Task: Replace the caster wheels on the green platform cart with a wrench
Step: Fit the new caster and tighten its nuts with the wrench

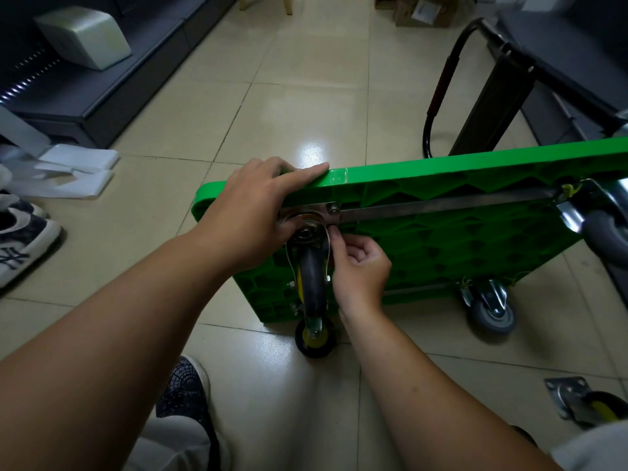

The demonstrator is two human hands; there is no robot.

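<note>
Glossy green plastic on the cart, ribbed underneath. Dull brushed metal along the brace bar; brighter plated metal on the caster bracket. Matt dark rubber round the wheel. Smooth, glossy beige tile across the floor, mirroring light. Shiny black-painted tube for the handle.

One view is given, from a wide-angle camera worn on the head. It is directed forward and down, and the green cart is seen from near.
</note>
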